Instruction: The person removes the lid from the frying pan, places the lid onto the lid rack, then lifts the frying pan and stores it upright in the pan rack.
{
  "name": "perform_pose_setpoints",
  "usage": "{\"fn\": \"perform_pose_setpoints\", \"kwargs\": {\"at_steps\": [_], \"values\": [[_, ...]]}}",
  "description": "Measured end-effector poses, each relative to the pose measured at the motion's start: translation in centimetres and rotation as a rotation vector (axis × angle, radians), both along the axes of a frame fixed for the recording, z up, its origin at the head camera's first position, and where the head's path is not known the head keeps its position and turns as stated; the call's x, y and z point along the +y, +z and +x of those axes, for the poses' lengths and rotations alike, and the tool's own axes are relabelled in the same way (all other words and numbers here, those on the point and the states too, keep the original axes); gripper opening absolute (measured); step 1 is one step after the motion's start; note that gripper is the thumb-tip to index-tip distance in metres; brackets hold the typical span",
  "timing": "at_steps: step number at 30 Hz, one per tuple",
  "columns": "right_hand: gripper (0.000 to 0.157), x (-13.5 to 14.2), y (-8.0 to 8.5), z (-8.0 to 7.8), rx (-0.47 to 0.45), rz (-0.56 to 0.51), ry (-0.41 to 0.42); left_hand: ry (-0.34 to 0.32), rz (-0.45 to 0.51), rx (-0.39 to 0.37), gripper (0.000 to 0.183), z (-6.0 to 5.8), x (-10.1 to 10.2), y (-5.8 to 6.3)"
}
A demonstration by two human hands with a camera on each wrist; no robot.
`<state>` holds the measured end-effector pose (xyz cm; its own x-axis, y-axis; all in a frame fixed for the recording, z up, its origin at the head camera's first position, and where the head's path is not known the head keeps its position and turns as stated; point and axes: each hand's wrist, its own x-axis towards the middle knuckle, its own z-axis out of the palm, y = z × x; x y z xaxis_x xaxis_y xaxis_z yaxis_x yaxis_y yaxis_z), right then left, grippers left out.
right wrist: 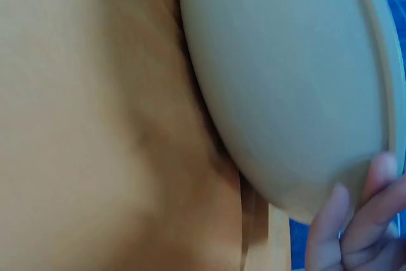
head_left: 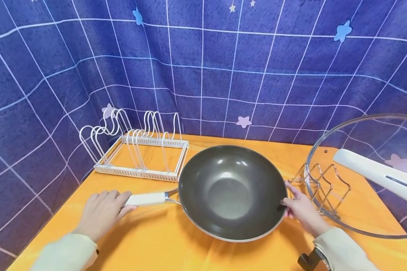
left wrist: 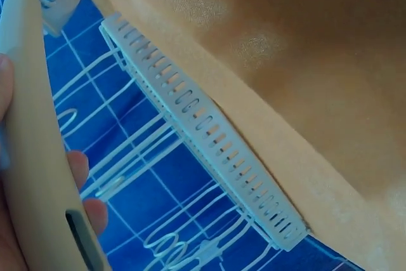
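Note:
A dark-lined wok [head_left: 228,195] faces up in the middle of the head view. My left hand [head_left: 103,212] grips the end of its white handle [head_left: 146,199]; in the left wrist view fingers curl round that handle [left wrist: 32,125]. At the opposite side, my right hand [head_left: 302,207] pinches the wok's rim, thumb on the inside and fingers beneath. The right wrist view shows the wok's pale outer side [right wrist: 285,80] close over the orange tabletop, with fingers [right wrist: 330,220] against it near the rim.
A white wire dish rack [head_left: 137,173] stands at the back left, close to the wok. To the right, a large glass lid with a white handle [head_left: 376,173] stands on edge at a copper-coloured wire rack [head_left: 332,186]. A blue curtain [head_left: 190,82] hangs behind the orange table [head_left: 169,241].

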<state>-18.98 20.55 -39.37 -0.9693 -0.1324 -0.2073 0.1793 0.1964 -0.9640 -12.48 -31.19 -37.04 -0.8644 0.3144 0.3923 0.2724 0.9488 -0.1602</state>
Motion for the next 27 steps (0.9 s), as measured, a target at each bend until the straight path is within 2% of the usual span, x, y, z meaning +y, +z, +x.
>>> {"fn": "perform_pose_setpoints", "kwargs": {"at_steps": [3, 5, 7, 8, 10, 12, 14, 16, 20, 22, 27], "values": [[0.081, 0.1, 0.2, 1.1, -0.022, -0.081, -0.040, 0.018, 0.042, -0.072, 0.045, -0.1, -0.3, 0.6], [0.081, 0.1, 0.2, 1.9, -0.039, -0.140, -0.039, 0.024, 0.071, -0.137, 0.044, 0.1, -1.1, 1.2], [0.080, 0.2, 0.1, 2.6, -0.049, -0.194, -0.021, 0.001, 0.091, -0.195, 0.041, 0.3, -2.2, 1.5], [0.080, 0.3, 0.0, 2.8, -0.050, -0.214, -0.012, -0.025, 0.090, -0.202, 0.039, 0.5, -2.8, 1.6], [0.079, 0.6, -0.2, 3.0, -0.041, -0.249, 0.009, -0.125, 0.090, -0.172, 0.035, 1.1, -3.5, 1.3], [0.072, 1.1, -0.4, 3.1, -0.030, -0.295, 0.009, -0.233, 0.100, -0.113, 0.033, 1.7, -3.5, 0.8], [0.067, 1.5, -0.4, 2.9, -0.020, -0.327, -0.001, -0.306, 0.103, -0.057, 0.035, 2.5, -3.2, 0.3], [0.064, 1.7, -0.2, 2.6, -0.018, -0.336, -0.008, -0.325, 0.128, -0.076, 0.034, 3.4, -2.7, 0.2], [0.071, 1.5, 0.3, 2.1, -0.045, -0.283, -0.026, -0.309, 0.207, -0.208, 0.027, 4.6, -2.1, 0.3], [0.074, 1.3, 0.4, 2.1, -0.068, -0.261, -0.031, -0.304, 0.227, -0.260, 0.029, 5.0, -2.1, 0.4], [0.085, 0.4, -0.2, 3.4, -0.140, -0.236, 0.013, -0.389, 0.250, -0.258, 0.029, 6.0, -1.5, -0.5]]}}
